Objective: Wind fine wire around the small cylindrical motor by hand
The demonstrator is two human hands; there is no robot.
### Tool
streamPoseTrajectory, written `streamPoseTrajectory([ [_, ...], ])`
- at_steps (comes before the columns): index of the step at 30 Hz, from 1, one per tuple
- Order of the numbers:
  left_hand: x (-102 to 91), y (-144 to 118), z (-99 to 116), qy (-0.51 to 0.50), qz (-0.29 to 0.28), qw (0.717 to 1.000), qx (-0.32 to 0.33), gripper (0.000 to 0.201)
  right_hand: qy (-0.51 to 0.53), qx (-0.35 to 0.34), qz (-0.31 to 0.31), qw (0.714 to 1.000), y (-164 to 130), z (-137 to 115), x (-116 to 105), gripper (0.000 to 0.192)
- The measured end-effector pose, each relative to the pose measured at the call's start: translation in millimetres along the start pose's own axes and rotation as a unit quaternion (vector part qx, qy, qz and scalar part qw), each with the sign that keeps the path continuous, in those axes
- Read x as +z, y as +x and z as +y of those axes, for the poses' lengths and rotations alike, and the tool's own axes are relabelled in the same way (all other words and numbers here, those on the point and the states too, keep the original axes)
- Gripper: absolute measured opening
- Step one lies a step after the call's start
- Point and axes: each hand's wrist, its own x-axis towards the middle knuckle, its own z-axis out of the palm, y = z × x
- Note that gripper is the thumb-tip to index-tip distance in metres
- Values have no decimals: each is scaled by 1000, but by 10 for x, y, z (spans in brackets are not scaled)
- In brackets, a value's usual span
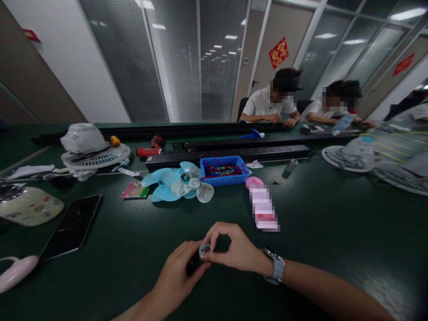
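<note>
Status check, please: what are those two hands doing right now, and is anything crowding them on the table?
Left hand and right hand together pinch a small grey part. Dark green table bare around them. Blue fan blades and phone lie apart.

Bare forearms, grey wristwatch (276,269) on right

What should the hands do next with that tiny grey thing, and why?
Probably turn the small grey part toward the camera. Both the left hand and right hand pinch it above the green table, and fingers hide most of it.
</note>
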Motion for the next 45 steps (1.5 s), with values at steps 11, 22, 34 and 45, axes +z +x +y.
streamPoseTrajectory([
  [11, -6, -18, 8, -7, -1, 1000, 0, 25, -37, -31, -12, 999, 2, 35, -31, 10],
  [22, -3, -9, 5, 0, -1, 1000, 2, 31, -6, 34, -11, 999, 0, -1, -38, 18],
  [34, 4, -4, 3, -17, 23, 999, 20, 26, -67, -62, -33, 995, -5, 13, -30, 9],
  [45, -26, 4, 41, -3, 2, 1000, 2, 26, -55, -3, -23, 998, 9, -93, -102, 11],
])
